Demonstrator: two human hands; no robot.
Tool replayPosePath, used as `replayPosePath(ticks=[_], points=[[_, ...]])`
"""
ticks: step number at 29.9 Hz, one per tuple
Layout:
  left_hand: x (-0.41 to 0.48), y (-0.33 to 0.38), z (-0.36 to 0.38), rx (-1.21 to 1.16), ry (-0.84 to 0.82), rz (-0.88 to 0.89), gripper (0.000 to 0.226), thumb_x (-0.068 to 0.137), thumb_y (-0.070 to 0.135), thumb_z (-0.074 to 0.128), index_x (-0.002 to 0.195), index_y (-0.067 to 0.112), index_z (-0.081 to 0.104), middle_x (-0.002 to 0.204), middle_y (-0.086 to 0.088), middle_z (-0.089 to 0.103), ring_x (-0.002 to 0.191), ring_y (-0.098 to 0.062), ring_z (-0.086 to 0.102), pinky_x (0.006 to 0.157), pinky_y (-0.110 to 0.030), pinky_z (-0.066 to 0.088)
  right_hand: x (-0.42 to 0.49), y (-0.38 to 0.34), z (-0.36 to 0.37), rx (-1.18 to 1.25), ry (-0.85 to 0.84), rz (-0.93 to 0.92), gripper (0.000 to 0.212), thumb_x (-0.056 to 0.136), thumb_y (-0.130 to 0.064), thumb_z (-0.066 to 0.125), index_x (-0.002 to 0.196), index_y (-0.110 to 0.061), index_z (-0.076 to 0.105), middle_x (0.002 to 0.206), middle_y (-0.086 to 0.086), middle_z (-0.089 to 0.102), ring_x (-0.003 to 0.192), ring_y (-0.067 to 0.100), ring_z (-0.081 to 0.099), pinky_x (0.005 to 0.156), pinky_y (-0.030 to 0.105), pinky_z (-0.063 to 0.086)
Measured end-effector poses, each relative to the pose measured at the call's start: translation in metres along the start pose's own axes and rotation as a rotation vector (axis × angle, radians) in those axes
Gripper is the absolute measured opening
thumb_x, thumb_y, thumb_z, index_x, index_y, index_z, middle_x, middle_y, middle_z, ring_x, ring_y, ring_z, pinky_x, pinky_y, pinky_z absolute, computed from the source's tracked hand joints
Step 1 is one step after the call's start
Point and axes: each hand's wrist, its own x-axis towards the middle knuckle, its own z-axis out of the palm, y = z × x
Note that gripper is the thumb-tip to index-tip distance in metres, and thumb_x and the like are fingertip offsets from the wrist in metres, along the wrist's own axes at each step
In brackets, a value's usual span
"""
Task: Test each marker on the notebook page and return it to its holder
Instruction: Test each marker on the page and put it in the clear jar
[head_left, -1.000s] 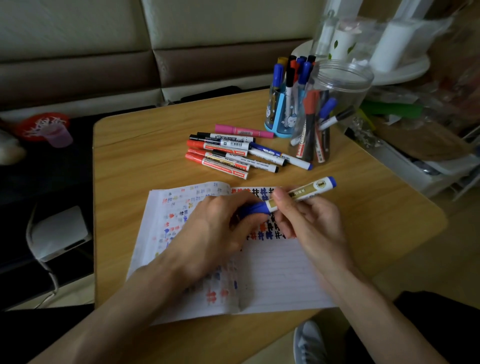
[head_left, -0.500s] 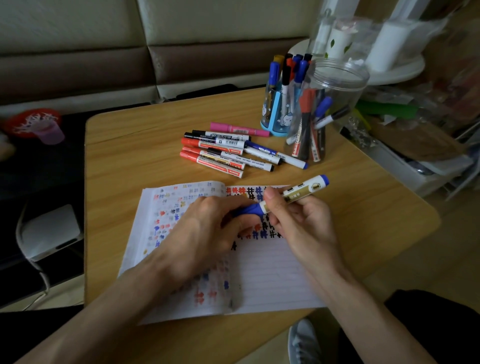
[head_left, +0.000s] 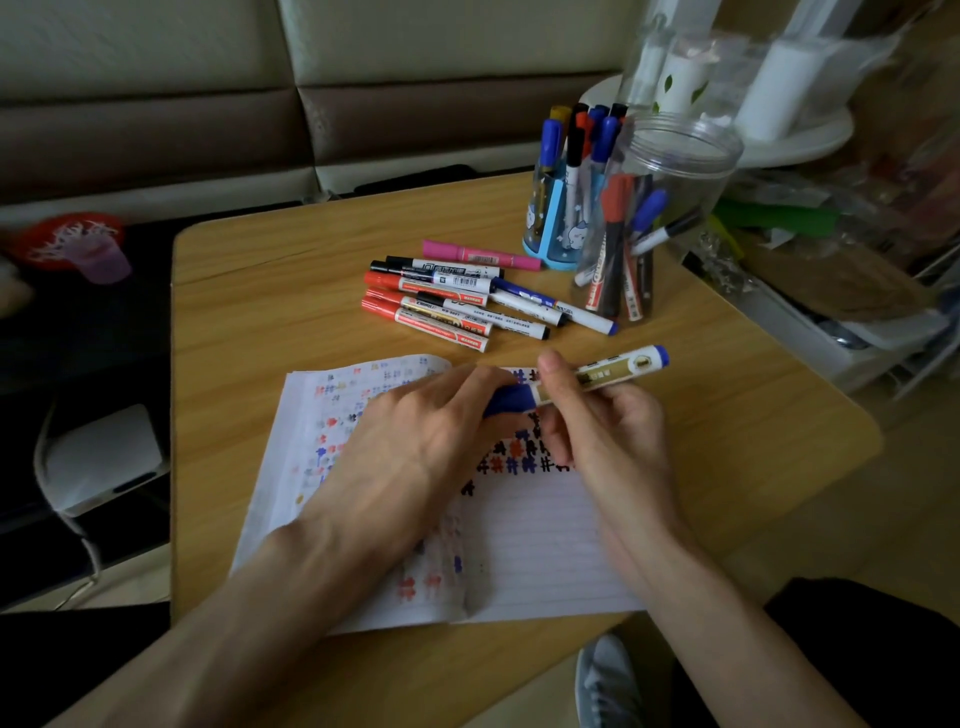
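Hidden first. The left hand (head_left: 415, 441) covers the middle of the notebook (head_left: 545, 545), so I can't see the marks under it. Its fingers wrap the cap (head_left: 511, 399) of the blue marker (head_left: 608, 371), and the tip is out of sight. I can't tell if the cap is fully seated or partly off. The print on the marker's gold label is too small to read. The clutter off the table's right side is blurred. A shoe (head_left: 605, 680) at the bottom edge is cut off by the frame.

Hands: the left hand is curled around the cap end. The right hand (head_left: 608, 431) pinches the white barrel just beside the cap, thumb on top and fingers underneath. Both grip the same marker, and the two hands are almost touching.

The marker is held above the top of the notebook's right page, over the rows of hash marks. It is tilted, with its blue tail end pointing up and right, toward the clear jar (head_left: 670, 171).

The notebook lies open on the wooden table (head_left: 260, 312). Loose markers (head_left: 467, 301) lie in a bunch just beyond it, with a pink marker (head_left: 478, 255) at the far side. The blue holder (head_left: 550, 228) stands just beside the jar. Both hold upright markers.
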Motion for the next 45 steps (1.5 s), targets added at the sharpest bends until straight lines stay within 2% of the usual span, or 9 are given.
replayPosePath(ticks=[5,8,17,19,22,24,29,39,45], points=[[0.002,-0.004,0.003,-0.224,-0.038,-0.088,0.024,0.104,0.034,0.051,0.115,0.018,0.066,0.095,0.005,0.07,0.077,-0.012,0.061,0.07,-0.034,0.051,0.003,0.003,-0.003,-0.065,-0.037,0.026,0.03,0.097,-0.034,0.069,0.082,-0.009,0.068,0.063,-0.004,0.06,0.058,0.002,0.055,0.053,0.013,0.044],[0.002,-0.006,0.002,-0.295,-0.074,-0.11,0.021,0.102,0.033,0.054,0.11,0.019,0.068,0.088,0.008,0.069,0.072,-0.011,0.061,0.066,-0.03,0.048,0.003,0.003,-0.005,-0.087,-0.072,0.007,0.03,0.098,-0.032,0.068,0.079,-0.009,0.067,0.062,-0.005,0.059,0.058,0.004,0.054,0.054,0.014,0.044],[0.004,-0.011,-0.002,-0.448,-0.164,-0.214,0.02,0.1,0.04,0.056,0.103,0.026,0.07,0.084,0.004,0.07,0.075,-0.019,0.066,0.066,-0.04,0.05,0.003,0.003,-0.006,-0.09,-0.105,-0.031,0.024,0.097,-0.029,0.068,0.082,-0.012,0.069,0.063,-0.005,0.061,0.06,0.004,0.055,0.056,0.015,0.044],[0.002,-0.009,-0.002,-0.405,-0.156,-0.201,0.021,0.101,0.041,0.054,0.106,0.027,0.068,0.087,0.009,0.068,0.078,-0.013,0.064,0.068,-0.036,0.05,0.003,0.004,-0.004,-0.098,-0.1,-0.037,0.027,0.097,-0.03,0.069,0.078,-0.012,0.068,0.063,-0.003,0.06,0.058,0.005,0.054,0.055,0.017,0.044],[0.001,-0.006,-0.002,-0.242,-0.13,-0.094,0.039,0.1,0.052,0.048,0.125,0.024,0.06,0.105,0.012,0.064,0.086,-0.004,0.061,0.074,-0.027,0.051,0.003,0.004,-0.003,-0.086,-0.057,-0.015,0.029,0.096,-0.033,0.07,0.076,-0.012,0.068,0.062,-0.002,0.06,0.056,0.006,0.053,0.053,0.018,0.043],[0.001,-0.007,-0.003,-0.082,-0.11,-0.02,0.047,0.1,0.056,0.048,0.128,0.019,0.058,0.108,0.006,0.065,0.088,-0.012,0.063,0.074,-0.031,0.055,0.003,0.003,-0.002,-0.051,-0.038,-0.005,0.029,0.094,-0.034,0.072,0.077,-0.01,0.069,0.062,0.0,0.059,0.054,0.009,0.052,0.051,0.019,0.042],[-0.001,-0.001,-0.003,0.245,-0.076,0.11,0.038,0.106,0.034,0.039,0.112,0.008,0.065,0.092,-0.005,0.068,0.076,-0.027,0.066,0.063,-0.04,0.056,0.002,0.001,0.0,-0.036,-0.017,-0.011,0.027,0.096,-0.029,0.071,0.08,-0.007,0.069,0.06,-0.004,0.061,0.054,0.005,0.053,0.049,0.016,0.042],[-0.006,-0.009,0.002,-0.103,-0.132,0.007,0.028,0.109,0.04,0.042,0.11,0.018,0.06,0.094,0.005,0.063,0.075,-0.015,0.059,0.069,-0.037,0.052,0.002,0.006,-0.005,-0.079,-0.036,0.027,0.029,0.095,-0.035,0.071,0.079,-0.011,0.07,0.062,-0.005,0.062,0.06,0.004,0.056,0.056,0.017,0.046],[-0.004,-0.011,-0.003,-0.252,-0.152,-0.046,0.027,0.106,0.04,0.047,0.1,0.02,0.064,0.073,0.015,0.054,0.062,-0.011,0.053,0.058,-0.018,0.036,0.001,0.004,-0.006,-0.087,-0.089,-0.015,0.027,0.096,-0.033,0.069,0.076,-0.014,0.068,0.064,-0.004,0.062,0.06,0.005,0.055,0.057,0.017,0.046]])
